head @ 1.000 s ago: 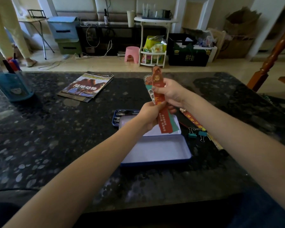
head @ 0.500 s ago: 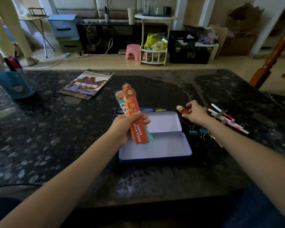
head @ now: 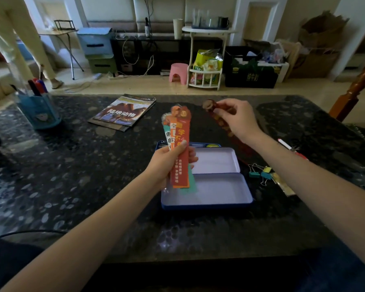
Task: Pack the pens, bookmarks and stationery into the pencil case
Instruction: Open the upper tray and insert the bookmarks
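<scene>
Bookmarks fill both my hands right now: my left hand grips a fanned stack of bookmarks upright over the open pencil case, thumb pressed across the orange front one, while my right hand pinches a dark red bookmark near its figured top, lifted clear of the table and slanting down toward the right. My hands are well apart, each clamped on its own paper. The case lies open below them, its near white tray bare; the far half behind the lifted lid shows something stored, though I cannot make out what. As I judge it, the step in hand is gathering the loose bookmark into the stack before laying the lot in the tray. To do that well, I should bring the red one alongside the others with its figured end matching theirs, slide it behind or in front flat rather than edge-on so nothing creases, then square the bottom edges with a light tap. The strips look long, so I would lay them lengthwise in the tray, not crosswise. Binder clips sit just right of the case, and a pen lies beyond my right forearm; both are unpacked, so I should leave room for them.
</scene>
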Motion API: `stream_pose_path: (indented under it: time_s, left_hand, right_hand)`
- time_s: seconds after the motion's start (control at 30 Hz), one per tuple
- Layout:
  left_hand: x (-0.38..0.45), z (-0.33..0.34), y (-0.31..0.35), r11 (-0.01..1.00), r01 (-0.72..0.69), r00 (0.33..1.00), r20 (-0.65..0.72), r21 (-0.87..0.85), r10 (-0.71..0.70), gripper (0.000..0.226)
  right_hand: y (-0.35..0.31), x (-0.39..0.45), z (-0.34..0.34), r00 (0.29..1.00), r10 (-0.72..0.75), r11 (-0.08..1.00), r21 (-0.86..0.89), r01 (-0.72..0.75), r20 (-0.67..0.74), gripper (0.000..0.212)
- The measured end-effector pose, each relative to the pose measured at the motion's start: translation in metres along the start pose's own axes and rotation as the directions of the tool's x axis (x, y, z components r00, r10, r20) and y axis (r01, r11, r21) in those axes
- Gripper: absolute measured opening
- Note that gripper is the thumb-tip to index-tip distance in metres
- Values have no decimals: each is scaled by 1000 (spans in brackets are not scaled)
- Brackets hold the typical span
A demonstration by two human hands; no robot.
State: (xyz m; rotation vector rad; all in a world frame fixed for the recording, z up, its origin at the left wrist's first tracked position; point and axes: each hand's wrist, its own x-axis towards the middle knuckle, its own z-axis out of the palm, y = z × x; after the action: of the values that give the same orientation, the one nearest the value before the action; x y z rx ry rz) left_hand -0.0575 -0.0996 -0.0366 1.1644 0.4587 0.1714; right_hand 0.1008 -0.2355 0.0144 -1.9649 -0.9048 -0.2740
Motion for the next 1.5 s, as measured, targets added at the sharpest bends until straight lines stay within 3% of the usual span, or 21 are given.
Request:
stream_pose_path:
  time_s: [0.07,0.13,0.3,0.47,0.63,0.8,0.87,0.97,1.1,1.37,1.5]
  left_hand:
    - [-3,0,8,993,3,999,39,-120,1,20]
    - [-6,-4,15,990,-15,1000,9,-140,17,19]
    - [-20,-23,22,1000,-13,992,-128,20,15,27]
    - [-29,-36,14,993,29,976,-216,110,-5,35]
    - [-30,-43,10,999,-46,950,-310,-10,41,19]
    - [-32,-46,2,998,0,973,-230,56,12,30]
    - [-34,-49,2,994,24,978,-210,105,-1,33]
    - [-39,-55,3,945,96,983,-177,312,-41,30]
    - [-45,-54,0,812,161,987,-116,561,-115,28]
    - [-39,-60,-5,761,149,984,-170,632,-52,22]
    - [-38,-52,-13,638,125,992,-117,760,-55,31]
  right_hand:
    - [-22,-3,8,997,-28,997,68,24,66,15]
    - [-39,-8,18,975,-19,997,79,1,223,13]
    - [-54,-25,35,883,57,979,149,-142,465,33]
    - [-59,-36,48,794,30,981,135,-140,608,35]
    - [-46,-42,47,626,184,967,-24,-255,758,21]
    - [-25,-53,36,698,230,968,-86,-235,678,13]
    - [-19,-58,32,694,238,970,-126,-209,680,15]
    - [-11,-71,25,675,239,970,-145,-194,698,21]
    - [-4,-88,26,732,196,981,-133,-143,653,17]
    - [-1,-107,32,721,203,971,-233,-59,663,11]
    - [0,-111,37,682,198,973,-224,-52,704,17]
